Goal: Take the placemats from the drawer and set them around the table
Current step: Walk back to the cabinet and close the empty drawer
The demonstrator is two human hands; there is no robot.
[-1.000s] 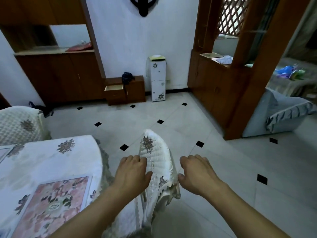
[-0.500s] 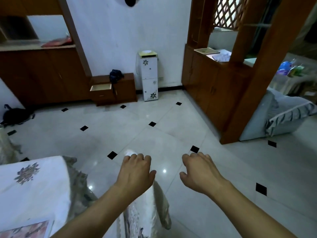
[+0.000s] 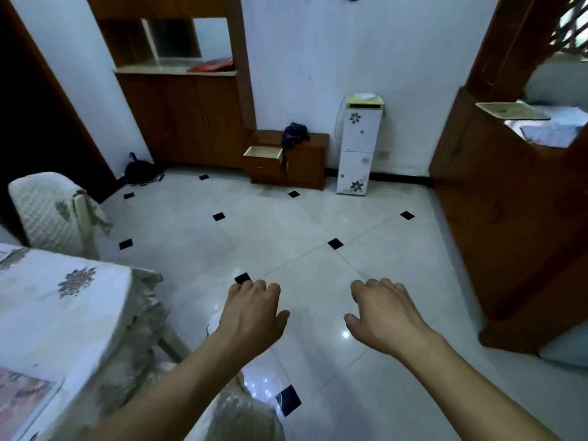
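- Both hands are out in front, palms down. The left hand (image 3: 254, 313) and the right hand (image 3: 381, 316) hold nothing, fingers loosely curled toward the floor, with a clear gap between the two.
- A placemat (image 3: 22, 399) lies flat on the counter (image 3: 63, 313), down to the left of the left hand and well apart from it. It is rectangular with a pink floral print and a pale border, though blurred.
- The drawer (image 3: 264, 153) stands pulled out of a low brown wooden cabinet (image 3: 305, 163), far ahead of the left hand. Its lining is pale, and I cannot tell what is inside.
- The counter wears a white cloth with grey flower motifs and a frilled hem.
- Beneath the hands are glossy white floor tiles (image 3: 286, 237), set with small black diamonds.
- A quilted white chair cover (image 3: 47, 211) sits far left of the left hand.
- A tall, boxy white dispenser (image 3: 359, 144) with flower decals stands far ahead of the right hand.
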